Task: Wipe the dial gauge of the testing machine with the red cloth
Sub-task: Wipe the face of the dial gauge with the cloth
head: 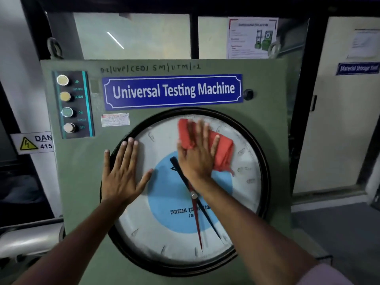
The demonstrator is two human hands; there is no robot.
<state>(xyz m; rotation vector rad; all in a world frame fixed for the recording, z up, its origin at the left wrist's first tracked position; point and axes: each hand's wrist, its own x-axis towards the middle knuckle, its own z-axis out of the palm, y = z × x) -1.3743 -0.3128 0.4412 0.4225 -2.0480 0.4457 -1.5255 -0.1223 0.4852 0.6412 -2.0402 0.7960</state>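
The dial gauge (164, 239) is a large round white face with a blue centre, black rim and red and black needles, set in the green testing machine (82, 182). My right hand (197, 155) lies flat with fingers spread, pressing the red cloth (223, 149) against the upper part of the glass. The cloth shows above and to the right of the hand. My left hand (121, 171) rests flat and open on the gauge's upper left rim, holding nothing.
A black panel with several push buttons (68, 103) sits at the machine's upper left. A blue "Universal Testing Machine" sign (172, 91) is above the gauge. A yellow danger label (33, 142) is on the left, and a door with a blue sign (357, 68) on the right.
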